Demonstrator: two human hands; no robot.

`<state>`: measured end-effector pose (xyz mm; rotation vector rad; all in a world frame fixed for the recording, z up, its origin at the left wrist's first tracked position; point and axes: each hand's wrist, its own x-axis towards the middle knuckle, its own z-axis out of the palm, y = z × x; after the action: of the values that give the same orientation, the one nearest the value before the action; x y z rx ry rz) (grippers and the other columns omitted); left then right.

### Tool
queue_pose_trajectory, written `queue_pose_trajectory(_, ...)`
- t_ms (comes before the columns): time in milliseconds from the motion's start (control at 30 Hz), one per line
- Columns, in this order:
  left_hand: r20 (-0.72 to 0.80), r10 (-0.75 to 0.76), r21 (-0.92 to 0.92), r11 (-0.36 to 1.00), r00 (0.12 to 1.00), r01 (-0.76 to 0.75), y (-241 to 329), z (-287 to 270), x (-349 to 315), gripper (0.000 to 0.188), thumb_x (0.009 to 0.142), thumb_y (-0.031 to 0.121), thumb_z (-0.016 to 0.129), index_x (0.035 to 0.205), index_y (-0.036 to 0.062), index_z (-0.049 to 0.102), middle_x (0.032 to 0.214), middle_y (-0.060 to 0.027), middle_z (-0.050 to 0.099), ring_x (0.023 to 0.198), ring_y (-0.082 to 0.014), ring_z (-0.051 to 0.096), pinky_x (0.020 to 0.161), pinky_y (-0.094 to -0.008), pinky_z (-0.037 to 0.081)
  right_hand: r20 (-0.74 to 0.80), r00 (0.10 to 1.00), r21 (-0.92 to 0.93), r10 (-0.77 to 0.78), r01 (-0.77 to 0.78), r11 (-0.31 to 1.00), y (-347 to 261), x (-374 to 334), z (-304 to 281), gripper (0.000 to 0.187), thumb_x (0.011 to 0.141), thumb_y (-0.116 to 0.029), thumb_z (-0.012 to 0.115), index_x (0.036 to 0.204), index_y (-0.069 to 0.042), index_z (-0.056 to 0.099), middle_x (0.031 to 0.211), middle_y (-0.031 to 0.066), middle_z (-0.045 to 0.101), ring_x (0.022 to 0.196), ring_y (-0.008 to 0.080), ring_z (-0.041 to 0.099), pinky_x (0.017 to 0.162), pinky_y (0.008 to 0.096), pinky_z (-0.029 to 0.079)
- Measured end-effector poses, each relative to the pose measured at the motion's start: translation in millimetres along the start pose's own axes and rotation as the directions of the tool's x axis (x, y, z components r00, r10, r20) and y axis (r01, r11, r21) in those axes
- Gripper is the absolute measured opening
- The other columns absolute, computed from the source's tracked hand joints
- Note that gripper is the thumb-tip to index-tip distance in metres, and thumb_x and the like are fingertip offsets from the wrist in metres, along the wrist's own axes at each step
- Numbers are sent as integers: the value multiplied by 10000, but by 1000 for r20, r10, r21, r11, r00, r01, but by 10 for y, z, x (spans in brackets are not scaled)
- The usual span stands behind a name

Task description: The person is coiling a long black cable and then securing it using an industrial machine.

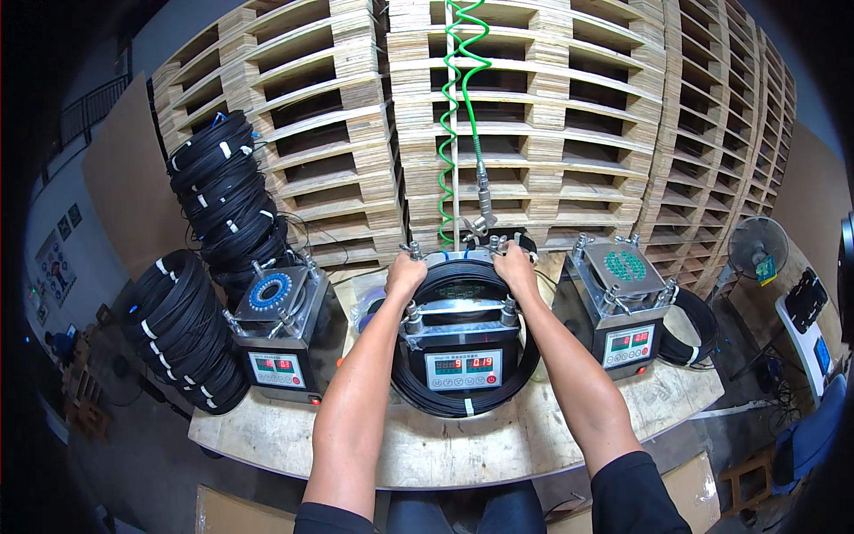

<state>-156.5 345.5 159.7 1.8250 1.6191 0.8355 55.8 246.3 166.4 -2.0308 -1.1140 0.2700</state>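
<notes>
Both my arms reach across the table to the middle machine (464, 340), a metal box with a red digital display (463, 371) on its front. A coil of black cable (418, 400) is looped around this machine. My left hand (406, 274) is closed around the far-left clamp knob (414, 248). At the far-right corner, my right hand (514, 267) is closed on the other clamp knob (496, 241). Two nearer clamp posts (509, 311) stand untouched between my forearms. The fingers' undersides are hidden.
Similar machines stand left (276, 329) and right (623, 307), with ring-patterned top plates. Stacked black cable coils (182, 334) rise at left; another coil (694, 325) lies at right. A green spiral air hose (471, 80) hangs before wooden pallets (569, 116). A fan (758, 249) is farther right.
</notes>
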Motion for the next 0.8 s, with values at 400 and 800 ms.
queue_pose_trajectory(400, -18, -39, 37, 999, 999, 39, 60, -10, -29, 523, 823, 213, 535, 1319, 49, 535, 1281, -256, 619, 1224, -423, 578, 1022, -493, 456, -26, 990, 109, -137, 139, 984, 234, 224, 208, 468, 895, -174, 581, 1349, -85, 507, 1162, 305, 644, 1131, 450, 614, 970, 494, 476)
queue_pose_trajectory(800, 30, -4, -30, 1000, 1000, 5, -17, 57, 48, 509, 828, 218, 514, 1309, 53, 547, 1306, -251, 607, 1250, -418, 561, 1039, -505, 436, -30, 999, -52, -40, 38, 998, 98, 51, 55, 437, 924, -278, 551, 1323, -106, 511, 1191, 275, 647, 1116, 465, 619, 940, 543, 487)
